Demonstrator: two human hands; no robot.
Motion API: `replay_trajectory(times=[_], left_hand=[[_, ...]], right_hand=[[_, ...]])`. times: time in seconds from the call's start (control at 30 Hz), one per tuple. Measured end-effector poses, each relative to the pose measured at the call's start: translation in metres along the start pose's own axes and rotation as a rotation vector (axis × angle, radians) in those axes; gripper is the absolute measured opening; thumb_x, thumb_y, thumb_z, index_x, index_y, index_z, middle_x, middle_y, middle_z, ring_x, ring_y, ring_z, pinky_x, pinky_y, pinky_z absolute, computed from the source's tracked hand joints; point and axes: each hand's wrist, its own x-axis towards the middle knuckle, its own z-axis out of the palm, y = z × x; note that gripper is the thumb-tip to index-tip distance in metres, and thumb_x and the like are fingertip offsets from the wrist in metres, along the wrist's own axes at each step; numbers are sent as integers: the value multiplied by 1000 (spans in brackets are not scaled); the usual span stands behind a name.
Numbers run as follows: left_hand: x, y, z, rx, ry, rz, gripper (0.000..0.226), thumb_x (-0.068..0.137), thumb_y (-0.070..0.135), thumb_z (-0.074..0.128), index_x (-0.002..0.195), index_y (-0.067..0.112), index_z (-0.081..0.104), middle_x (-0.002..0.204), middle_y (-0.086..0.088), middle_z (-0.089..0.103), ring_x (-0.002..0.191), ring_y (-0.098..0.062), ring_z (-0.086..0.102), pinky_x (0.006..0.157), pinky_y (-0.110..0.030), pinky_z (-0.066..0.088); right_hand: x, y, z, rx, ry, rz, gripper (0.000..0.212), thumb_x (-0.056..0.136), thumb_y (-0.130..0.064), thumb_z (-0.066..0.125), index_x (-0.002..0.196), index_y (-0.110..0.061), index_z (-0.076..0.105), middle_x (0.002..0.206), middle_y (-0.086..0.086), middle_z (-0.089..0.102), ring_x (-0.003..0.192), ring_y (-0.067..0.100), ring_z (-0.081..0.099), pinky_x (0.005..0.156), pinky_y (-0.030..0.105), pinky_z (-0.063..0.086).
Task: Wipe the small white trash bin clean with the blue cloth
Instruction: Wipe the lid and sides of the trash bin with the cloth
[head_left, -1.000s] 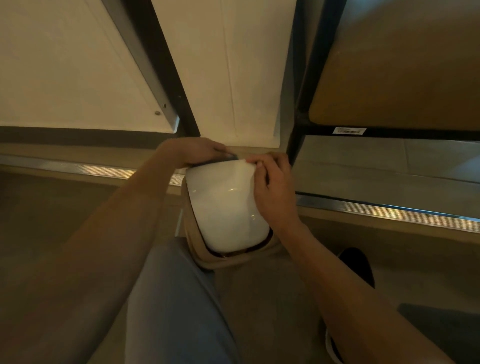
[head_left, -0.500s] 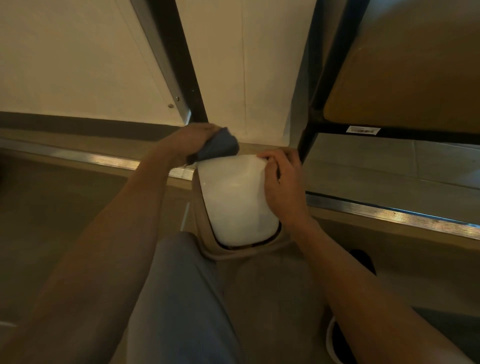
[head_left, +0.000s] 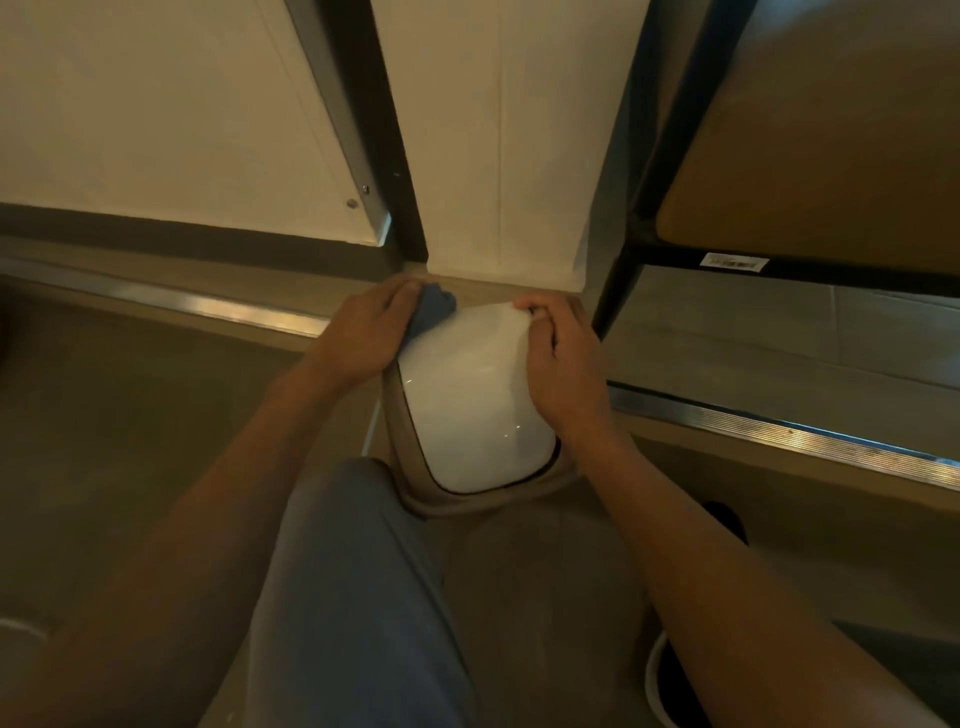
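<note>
Fingers of left hand (head_left: 363, 332) bunching soft blue cloth (head_left: 432, 312), right hand (head_left: 563, 358) gripping glossy rounded bin (head_left: 467, 410)

The small white trash bin (head_left: 467, 405) sits on the floor right in the middle, glossy white lid on a beige body, with a thin dark gap round the lid's near edge. The blue cloth (head_left: 428, 314) is bunched up against its far-left corner, mostly hidden.
</note>
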Motion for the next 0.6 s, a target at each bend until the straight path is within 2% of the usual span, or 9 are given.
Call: replay_trajectory(times=[0.07, 0.13, 0.17, 0.23, 0.3, 0.37, 0.47, 0.53, 0.6], left_hand=[[29, 14, 5, -51, -35, -92, 37, 107, 20, 35, 112, -2, 64, 107, -20, 63, 98, -34, 63, 85, -44, 48], [40, 43, 15, 54, -71, -69, 38, 105, 25, 34, 112, -1, 61, 109, -24, 63, 97, -42, 64, 79, -47, 50], [38, 54, 24, 125, -45, -84, 41, 106, 33, 32, 118, 4, 58, 111, -19, 62, 99, -38, 62, 79, -44, 48], [9, 66, 35, 282, 40, 55, 40, 107, 40, 31, 124, 12, 55, 110, -11, 62, 97, -29, 60, 78, -39, 44], [-31, 58, 35, 165, 176, 230, 36, 106, 35, 39, 130, 13, 56, 118, -10, 64, 105, -25, 57, 89, -35, 42], [-55, 33, 22, 69, 217, 274, 34, 106, 30, 44, 132, 13, 56, 126, -7, 61, 112, -19, 53, 97, -30, 39], [-48, 7, 11, 26, 195, 37, 35, 109, 38, 34, 129, 20, 56, 124, -4, 62, 112, -21, 57, 96, -39, 47], [-25, 15, 12, 47, 140, -125, 39, 109, 42, 28, 118, 19, 58, 113, -8, 66, 106, -30, 62, 88, -42, 48], [-3, 34, 17, 125, 102, -193, 42, 109, 43, 26, 113, 16, 57, 106, -10, 64, 100, -33, 62, 81, -39, 44]], right_hand=[[0, -1, 1, -1, 2, 5, 27, 102, -19, 36, 112, -16, 62, 111, -5, 56, 101, 9, 55, 87, 7, 38], [-1, -2, 1, 3, 4, 11, 25, 104, -16, 37, 112, -18, 61, 110, -6, 56, 99, 8, 56, 86, 10, 40], [-1, -2, 1, 3, 0, 22, 25, 104, -16, 37, 114, -18, 60, 110, -5, 56, 99, 8, 56, 86, 12, 41], [-1, 0, 1, 15, -6, 31, 25, 105, -16, 37, 115, -16, 60, 110, -2, 57, 99, 9, 57, 86, 15, 43], [-1, 1, 0, 21, 9, 1, 24, 105, -16, 38, 114, -15, 60, 109, 0, 58, 100, 9, 56, 87, 15, 42], [-3, 2, 1, 18, 8, -3, 24, 104, -20, 37, 112, -18, 59, 110, -1, 58, 101, 10, 56, 88, 16, 42], [-3, 1, 2, 44, -6, 47, 29, 102, -27, 34, 113, -20, 59, 113, -1, 57, 103, 13, 56, 89, 19, 43], [-3, 0, 2, 103, -6, 71, 29, 102, -27, 35, 113, -18, 61, 115, 0, 58, 105, 12, 55, 88, 14, 42], [-3, 1, 0, 179, 13, 86, 25, 104, -24, 39, 113, -17, 62, 115, 0, 59, 107, 10, 55, 88, 9, 40]])
